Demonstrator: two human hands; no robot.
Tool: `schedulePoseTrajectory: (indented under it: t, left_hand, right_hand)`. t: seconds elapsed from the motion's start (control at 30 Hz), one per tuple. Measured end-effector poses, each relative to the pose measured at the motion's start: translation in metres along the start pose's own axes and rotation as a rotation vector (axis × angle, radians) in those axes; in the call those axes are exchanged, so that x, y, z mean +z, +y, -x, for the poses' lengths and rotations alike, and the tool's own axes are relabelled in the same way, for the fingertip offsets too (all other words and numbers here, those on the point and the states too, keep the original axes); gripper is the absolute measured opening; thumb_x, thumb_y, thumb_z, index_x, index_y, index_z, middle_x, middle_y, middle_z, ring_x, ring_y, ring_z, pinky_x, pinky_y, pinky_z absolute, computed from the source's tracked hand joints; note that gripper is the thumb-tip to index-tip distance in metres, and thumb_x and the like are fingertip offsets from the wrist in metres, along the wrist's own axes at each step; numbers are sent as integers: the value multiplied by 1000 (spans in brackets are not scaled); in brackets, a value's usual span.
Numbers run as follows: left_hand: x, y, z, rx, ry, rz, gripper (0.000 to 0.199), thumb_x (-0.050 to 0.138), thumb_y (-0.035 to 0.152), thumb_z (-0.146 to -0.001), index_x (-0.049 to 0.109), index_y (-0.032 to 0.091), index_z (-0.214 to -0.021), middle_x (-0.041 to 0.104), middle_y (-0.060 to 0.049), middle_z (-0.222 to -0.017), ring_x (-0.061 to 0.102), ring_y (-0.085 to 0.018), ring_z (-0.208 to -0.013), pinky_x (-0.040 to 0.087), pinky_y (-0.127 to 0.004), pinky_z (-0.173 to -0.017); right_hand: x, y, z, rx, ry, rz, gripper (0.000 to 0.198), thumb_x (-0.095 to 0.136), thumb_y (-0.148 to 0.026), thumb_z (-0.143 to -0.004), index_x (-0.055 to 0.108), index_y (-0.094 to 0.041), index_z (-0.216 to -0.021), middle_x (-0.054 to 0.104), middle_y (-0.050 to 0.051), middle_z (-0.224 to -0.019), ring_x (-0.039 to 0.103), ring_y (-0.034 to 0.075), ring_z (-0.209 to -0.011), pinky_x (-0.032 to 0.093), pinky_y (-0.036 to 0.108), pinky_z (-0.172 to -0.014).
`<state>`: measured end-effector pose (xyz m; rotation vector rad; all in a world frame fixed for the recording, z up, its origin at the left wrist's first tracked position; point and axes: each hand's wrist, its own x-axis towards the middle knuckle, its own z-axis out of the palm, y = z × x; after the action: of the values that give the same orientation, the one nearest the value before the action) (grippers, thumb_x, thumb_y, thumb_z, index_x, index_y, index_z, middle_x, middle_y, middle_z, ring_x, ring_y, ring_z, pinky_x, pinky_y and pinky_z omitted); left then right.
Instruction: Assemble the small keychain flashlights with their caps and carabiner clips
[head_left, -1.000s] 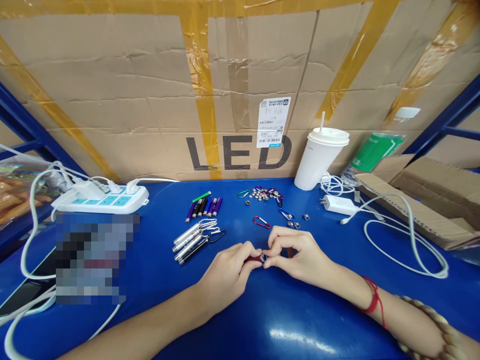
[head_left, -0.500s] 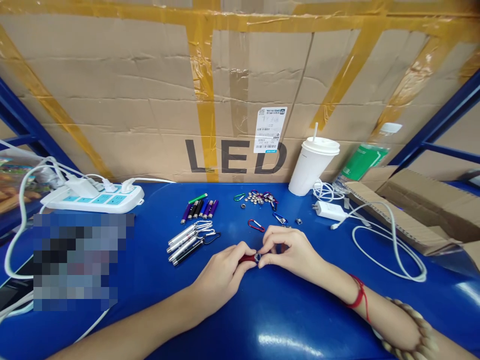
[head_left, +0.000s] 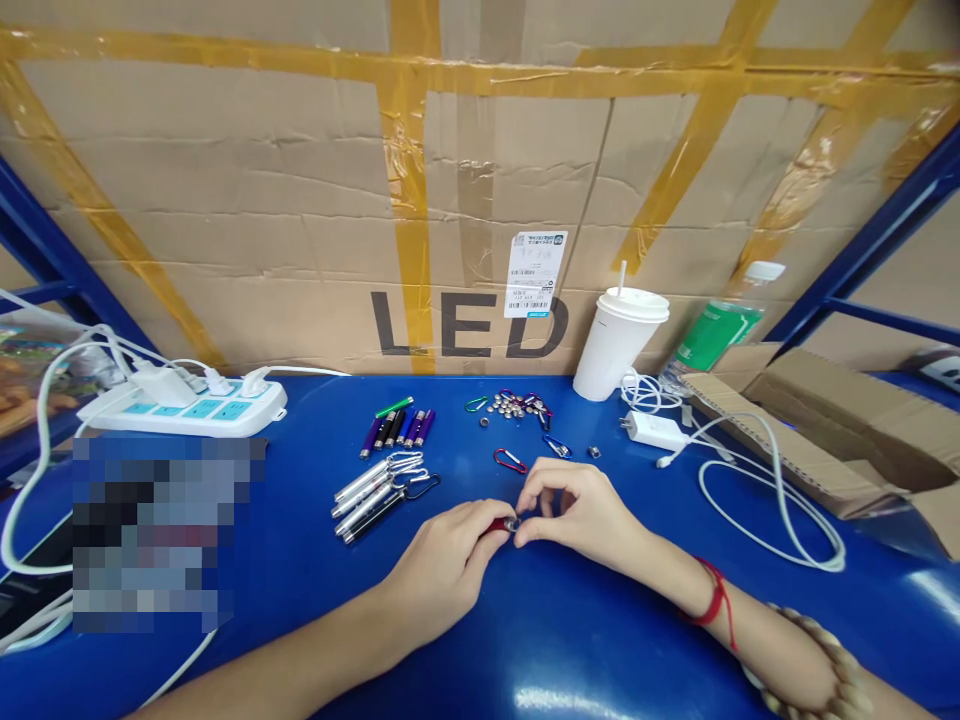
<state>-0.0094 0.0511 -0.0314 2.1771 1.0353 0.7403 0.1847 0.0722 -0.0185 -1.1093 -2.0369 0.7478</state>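
My left hand (head_left: pixel 450 555) is closed around a small red penlight tube (head_left: pixel 496 524), whose round silvery end (head_left: pixel 512 523) points right. At that end, the thumb and forefinger of my right hand (head_left: pixel 585 505) are pinched together; whatever lies between them is too small to make out. Just beyond the fingers lies a red carabiner (head_left: pixel 502 458). A blue carabiner (head_left: pixel 557 447) and a small metal piece (head_left: pixel 594 452) rest past my right hand. Left of my hands, several silver penlights (head_left: pixel 367 483) with clips lie beside a black penlight (head_left: pixel 375 517).
Behind are several purple, black and blue tubes (head_left: pixel 409 428), a green tube (head_left: pixel 394 407), a green carabiner (head_left: pixel 476 405) and a heap of button cells (head_left: pixel 514 406). A white cup (head_left: pixel 619 345), charger (head_left: pixel 656 430), open carton (head_left: pixel 795 450) and power strip (head_left: pixel 247 412) stand around.
My view has tilted up slightly, so the tabletop sits lower. The tube's end has turned a little toward me, and both hands stay together at it.
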Motion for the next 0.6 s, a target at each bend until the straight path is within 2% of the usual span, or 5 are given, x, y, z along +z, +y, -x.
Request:
schedulePoseTrajectory:
  t: [0.13,0.3,0.37,0.5,0.6]
  left_hand:
    - [0,1,1,78,51,-86,24,34,19,-91,57,19,-96,63,1,-78,57,-10,-66,41,-18,-63]
    - [2,-3,0,133,142,-204,26,33,23,-92,57,20,-100,60,2,-68,56,-10,-59,40,-18,-58]
    - [3,-5,0,132,131,-207,25,32,25,-93,57,21,-97,59,3,-67,56,-9,-59,40,-17,-58]
    - [3,-9,-1,195,115,-174,30,25,25,-94,55,19,-98,59,2,-66,56,-9,-59,39,-17,-58]
    - [2,-13,-2,183,18,-144,35,20,27,-94,54,17,-94,59,1,-66,55,-10,-59,38,-17,-58]
  right_hand:
    - [1,0,0,-84,44,-60,31,79,-41,-61,68,-15,-75,59,1,-70,52,5,-53,38,15,-47]
    - [3,0,1,-330,81,-100,13,70,-27,-75,70,-15,-78,60,2,-76,56,6,-63,45,14,-57]
    - [1,-1,2,-425,71,-28,8,66,-22,-80,70,-16,-83,62,2,-79,58,6,-68,46,14,-61]
    - [-5,-5,6,-560,43,127,13,59,-16,-85,67,-17,-95,64,1,-85,60,5,-69,45,13,-61]
    - [-9,-10,7,-639,42,187,15,52,-13,-89,65,-15,-97,65,1,-90,62,6,-72,45,14,-61]
